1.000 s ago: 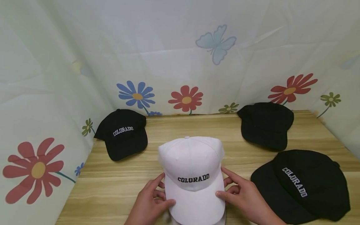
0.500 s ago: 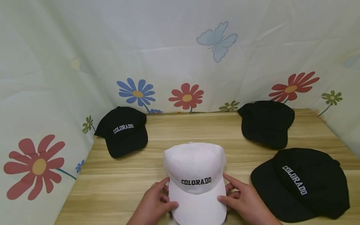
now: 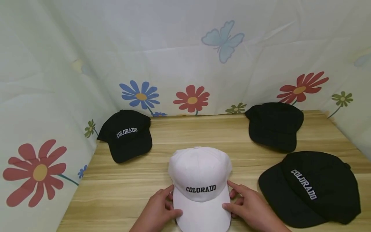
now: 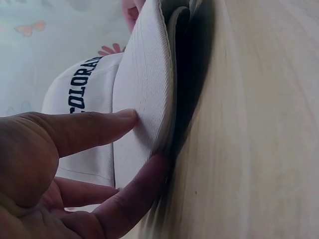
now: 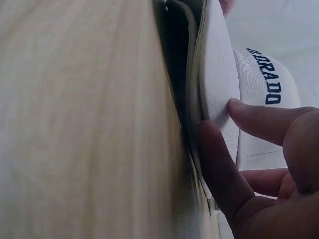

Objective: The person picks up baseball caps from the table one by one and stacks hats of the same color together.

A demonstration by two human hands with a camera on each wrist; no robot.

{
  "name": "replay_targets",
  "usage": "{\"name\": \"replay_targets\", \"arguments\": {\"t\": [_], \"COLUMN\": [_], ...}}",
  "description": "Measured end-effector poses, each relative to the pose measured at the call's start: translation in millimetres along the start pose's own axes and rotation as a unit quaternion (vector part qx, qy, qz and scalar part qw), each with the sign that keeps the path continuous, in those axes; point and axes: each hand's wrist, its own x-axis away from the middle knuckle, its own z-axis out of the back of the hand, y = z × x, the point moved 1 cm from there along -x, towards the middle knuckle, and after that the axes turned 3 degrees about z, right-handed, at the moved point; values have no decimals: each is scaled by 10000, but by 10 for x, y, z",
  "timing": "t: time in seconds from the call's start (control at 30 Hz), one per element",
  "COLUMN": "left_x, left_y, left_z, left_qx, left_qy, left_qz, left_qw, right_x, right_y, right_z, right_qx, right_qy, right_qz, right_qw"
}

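A white cap (image 3: 200, 174) lettered COLORADO lies at the near middle of the table, brim toward me. My left hand (image 3: 158, 207) pinches the left edge of its brim, thumb on top and a finger at the edge. On the opposite side my right hand (image 3: 248, 205) pinches the right edge in the same way. Both wrist views show a second pale brim (image 5: 192, 74) close under the upper brim (image 4: 142, 84); the rest of that lower cap is hidden.
A black COLORADO cap (image 3: 126, 137) sits at the back left. Another black cap (image 3: 275, 127) stands at the back right, and a third black cap (image 3: 313, 190) is near my right hand. The wood-grain table (image 3: 121, 187) meets a flowered curtain (image 3: 162, 48) behind.
Between one second and half a second ago, the white cap shifted slightly right and toward me, covering the lower brim in the head view. Both hands keep their pinch; little has moved since.
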Motion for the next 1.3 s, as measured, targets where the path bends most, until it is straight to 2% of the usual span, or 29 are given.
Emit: {"name": "replay_targets", "arguments": {"t": [0.13,0.37,0.57,1.07,1.3], "left_x": [-14,-22,-17,6,72], "left_y": [-16,-44,-55,-36,5], "left_z": [-1,20,21,2,25], "left_qx": [-72,-98,-113,-217,-596], "left_qy": [13,45,126,181,498], "left_qz": [17,30,-141,-147,-491], "left_qw": [10000,9999,9998,9995,9958], "right_x": [-1,1,-11,1,28], "right_y": [-16,-2,12,35,34], "right_z": [-6,-24,-27,-5,28], "right_qx": [234,25,22,-129,-85], "right_qy": [96,48,51,-63,-35], "right_qz": [93,555,521,597,675], "right_qw": [9996,9984,9986,9981,9977]}}
